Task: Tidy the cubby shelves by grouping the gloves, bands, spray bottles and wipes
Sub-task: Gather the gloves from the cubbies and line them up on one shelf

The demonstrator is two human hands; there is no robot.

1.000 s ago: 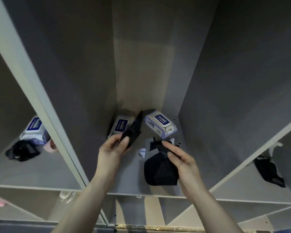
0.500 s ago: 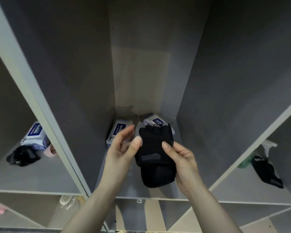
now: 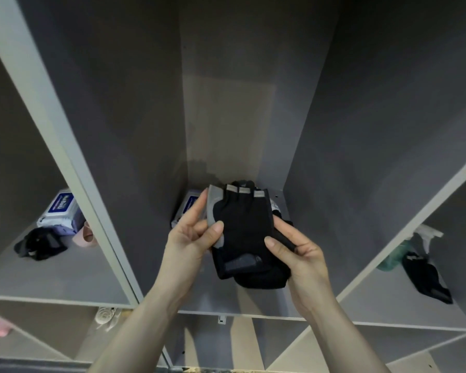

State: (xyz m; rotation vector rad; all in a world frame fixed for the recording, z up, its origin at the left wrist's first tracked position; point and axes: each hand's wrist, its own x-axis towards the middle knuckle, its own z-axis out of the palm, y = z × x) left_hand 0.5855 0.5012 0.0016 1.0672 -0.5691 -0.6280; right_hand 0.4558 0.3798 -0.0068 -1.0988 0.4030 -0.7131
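gloves (image 3: 242,230) are what i handle now: two black fingerless ones, stacked one on the other, and i hold them in the air in front of the middle cubby (image 3: 226,130), above its shelf floor. my left hand (image 3: 191,238) has its grip closed on the grey left edge of the upper glove, thumb on the front and fingers behind, so the pair stays flat and the finger ends point up. my right hand (image 3: 296,251) grips the right side, thumb on the black fabric and fingers curled under, i think to support the lower glove so it does not slip out. holding from both sides keeps the two aligned, which makes sense if they should go down as one neat group. behind the gloves, at the back of this cubby, a wipes pack (image 3: 187,208) lies partly hidden. the left cubby has another wipes pack (image 3: 61,211), a dark glove (image 3: 41,243) and something pink beside it that i cannot identify. the right cubby holds a spray bottle (image 3: 412,246) with a black glove (image 3: 425,275) lying against it. i judge the sorting is not finished, because gloves are in three compartments.
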